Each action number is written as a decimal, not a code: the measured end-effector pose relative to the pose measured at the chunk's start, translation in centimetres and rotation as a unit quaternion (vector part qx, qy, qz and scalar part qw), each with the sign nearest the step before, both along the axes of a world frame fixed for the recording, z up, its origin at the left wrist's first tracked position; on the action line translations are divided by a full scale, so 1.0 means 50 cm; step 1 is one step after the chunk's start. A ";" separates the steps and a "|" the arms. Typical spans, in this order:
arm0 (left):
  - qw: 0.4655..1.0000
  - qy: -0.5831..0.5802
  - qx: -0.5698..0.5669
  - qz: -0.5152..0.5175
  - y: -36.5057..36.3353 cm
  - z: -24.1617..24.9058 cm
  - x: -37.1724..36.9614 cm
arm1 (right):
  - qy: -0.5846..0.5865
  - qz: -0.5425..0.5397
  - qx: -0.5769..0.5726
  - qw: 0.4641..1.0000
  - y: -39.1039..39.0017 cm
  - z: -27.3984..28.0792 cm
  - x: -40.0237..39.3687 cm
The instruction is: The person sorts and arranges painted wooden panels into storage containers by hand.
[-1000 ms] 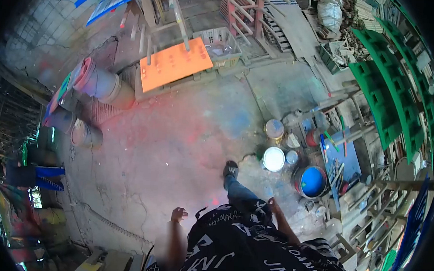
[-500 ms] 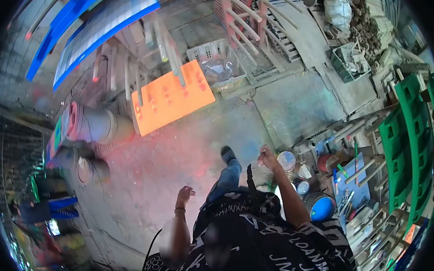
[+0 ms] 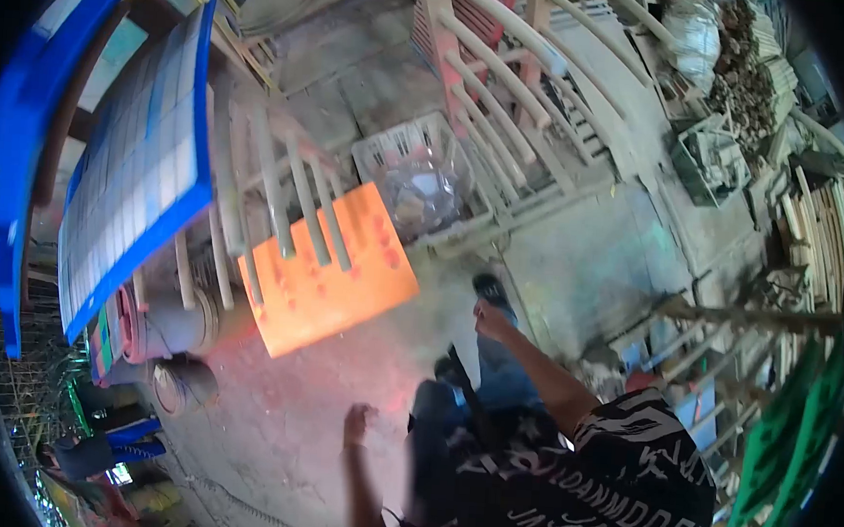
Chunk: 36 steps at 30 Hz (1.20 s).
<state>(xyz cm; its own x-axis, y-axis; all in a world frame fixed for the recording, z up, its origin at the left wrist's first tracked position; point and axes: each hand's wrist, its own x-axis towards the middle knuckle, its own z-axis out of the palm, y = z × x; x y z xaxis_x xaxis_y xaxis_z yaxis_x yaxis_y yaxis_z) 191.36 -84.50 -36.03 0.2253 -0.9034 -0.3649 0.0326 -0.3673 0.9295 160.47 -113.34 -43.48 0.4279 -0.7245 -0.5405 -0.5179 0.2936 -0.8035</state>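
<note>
My left hand (image 3: 359, 421) hangs low over the pink-dusted concrete floor (image 3: 306, 421). It is a little blurred, its fingers look loosely bent, and I see nothing in them. My right hand (image 3: 494, 320) is held out in front of my body, close above my dark shoe (image 3: 490, 289). Its fingers are slightly curled, with no object visible between them. Neither hand touches anything I can see. Ahead and to the left, an orange board (image 3: 377, 295) with red spots lies beneath a row of pale rods (image 3: 305, 203).
A blue-edged, light panel (image 3: 142, 174) stands at left, near a bucket (image 3: 183, 386). Ahead are a white crate (image 3: 375, 154) with clear plastic and a rod rack (image 3: 501, 70). A green crate (image 3: 703, 170) and green panels (image 3: 783, 440) are at right. Another person (image 3: 82, 455) is at lower left.
I have stepped forward and the view has turned somewhat. The blue-edged panel and racks appear nearer, and the buckets at right are mostly out of sight. Both hands stay free of objects.
</note>
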 end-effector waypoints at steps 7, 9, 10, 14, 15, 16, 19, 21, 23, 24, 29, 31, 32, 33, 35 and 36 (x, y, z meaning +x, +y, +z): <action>0.804 -0.404 0.204 -0.387 -0.009 -0.257 -0.215 | -0.078 -0.105 -0.068 0.989 -0.331 -0.200 0.161; 0.867 -0.361 0.295 -0.176 -0.036 -0.183 -0.275 | -0.101 -0.165 -0.031 0.981 -0.400 -0.251 0.201; 0.866 -0.349 0.334 -0.129 -0.059 -0.169 -0.289 | -0.111 -0.172 0.064 0.977 -0.436 -0.262 0.210; 0.823 -0.373 0.427 -0.027 -0.154 -0.146 -0.323 | -0.005 -0.026 -0.133 0.991 -0.546 -0.611 0.277; 0.817 -0.371 0.440 -0.029 -0.157 -0.157 -0.326 | 0.019 -0.016 -0.143 0.989 -0.557 -0.660 0.292; 0.812 -0.387 0.437 -0.012 -0.162 -0.174 -0.331 | 0.086 0.017 -0.171 0.981 -0.582 -0.589 0.293; 0.796 -0.410 0.445 0.015 -0.196 -0.192 -0.339 | 0.052 0.015 -0.229 0.972 -0.628 -0.643 0.324; 0.784 -0.416 0.459 0.026 -0.211 -0.203 -0.348 | 0.069 0.058 -0.164 0.982 -0.651 -0.703 0.350; 0.779 -0.449 0.436 0.033 -0.220 -0.215 -0.353 | 0.191 0.114 -0.130 0.966 -0.675 -0.701 0.370; 0.774 -0.448 0.446 0.036 -0.226 -0.214 -0.354 | 0.187 0.122 -0.125 0.967 -0.680 -0.733 0.383; 0.751 -0.464 0.466 0.051 -0.275 -0.225 -0.369 | 0.267 0.318 -0.240 0.878 -0.734 -0.901 0.428; 0.747 -0.459 0.477 0.054 -0.294 -0.225 -0.370 | 0.284 0.253 -0.188 0.906 -0.737 -0.863 0.442; 0.746 -0.455 0.482 0.054 -0.301 -0.218 -0.375 | 0.304 0.180 -0.137 0.926 -0.731 -0.834 0.437; 0.747 -0.451 0.485 0.054 -0.305 -0.211 -0.377 | 0.306 0.184 -0.135 0.924 -0.723 -0.825 0.426; 0.741 -0.437 0.507 0.040 -0.311 -0.197 -0.382 | 0.155 -0.013 -0.233 0.960 -0.715 -0.787 0.396; 0.744 -0.436 0.504 0.040 -0.311 -0.189 -0.385 | 0.094 -0.063 -0.238 0.965 -0.714 -0.752 0.377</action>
<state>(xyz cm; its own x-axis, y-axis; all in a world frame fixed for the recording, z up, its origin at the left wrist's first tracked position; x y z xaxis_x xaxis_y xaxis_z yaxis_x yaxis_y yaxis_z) 172.10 -100.03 -45.49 0.8119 -0.2401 -0.5322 -0.3624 -0.9219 -0.1370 179.30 -149.06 -81.06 0.2477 -0.9493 -0.1937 -0.6522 -0.0155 -0.7579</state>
